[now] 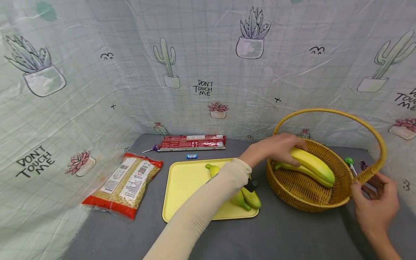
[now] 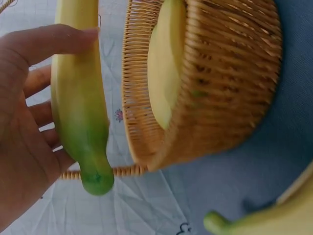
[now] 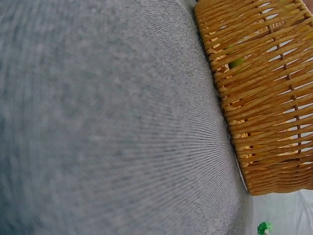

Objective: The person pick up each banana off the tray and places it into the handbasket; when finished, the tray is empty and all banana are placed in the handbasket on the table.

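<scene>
My left hand [image 1: 286, 148] holds a yellow banana [image 1: 314, 165] with a green tip, over the inside of a round wicker basket [image 1: 289, 195]. In the left wrist view the thumb lies across this banana [image 2: 78, 98], with the fingers behind it. Below it, another banana [image 1: 305, 174] lies in the basket. At the basket's right side, my right hand [image 1: 377, 204] grips the lower end of the arched handle [image 1: 381, 151], thumb in front. The right wrist view shows the basket's woven wall [image 3: 269, 98] but not the hand.
Several bananas [image 1: 251, 198] lie on a yellow tray [image 1: 182, 180], partly behind my left sleeve. Left of it is a red-ended bag [image 1: 126, 184]. Red packages [image 1: 195, 143], a purple-wrapped lollipop [image 1: 156, 147] and a small blue packet [image 1: 191, 156] lie behind. A green lollipop [image 1: 349, 161] is beyond the basket.
</scene>
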Demonstrator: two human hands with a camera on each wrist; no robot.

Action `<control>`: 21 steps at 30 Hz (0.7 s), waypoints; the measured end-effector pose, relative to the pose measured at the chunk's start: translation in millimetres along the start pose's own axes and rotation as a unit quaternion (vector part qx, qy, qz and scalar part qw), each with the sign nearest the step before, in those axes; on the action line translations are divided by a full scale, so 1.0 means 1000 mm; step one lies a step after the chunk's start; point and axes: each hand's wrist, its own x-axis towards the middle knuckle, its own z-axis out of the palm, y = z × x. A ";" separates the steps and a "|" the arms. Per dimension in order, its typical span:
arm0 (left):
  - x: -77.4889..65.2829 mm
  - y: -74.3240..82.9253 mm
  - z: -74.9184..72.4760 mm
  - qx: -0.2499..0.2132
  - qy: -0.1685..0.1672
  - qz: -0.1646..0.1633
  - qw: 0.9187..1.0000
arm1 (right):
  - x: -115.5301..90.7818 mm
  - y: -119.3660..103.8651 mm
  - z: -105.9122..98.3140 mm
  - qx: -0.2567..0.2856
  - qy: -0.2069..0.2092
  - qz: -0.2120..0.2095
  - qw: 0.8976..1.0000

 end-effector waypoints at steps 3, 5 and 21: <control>0.013 0.004 -0.001 0.015 -0.019 -0.030 0.999 | 0.002 0.001 -0.001 0.002 -0.002 -0.004 1.000; 0.021 0.007 0.000 0.020 -0.032 -0.055 0.998 | 0.003 0.002 -0.001 0.004 -0.003 -0.007 1.000; 0.064 0.020 0.025 0.012 -0.104 -0.165 0.981 | 0.006 0.002 -0.003 0.009 -0.003 -0.001 1.000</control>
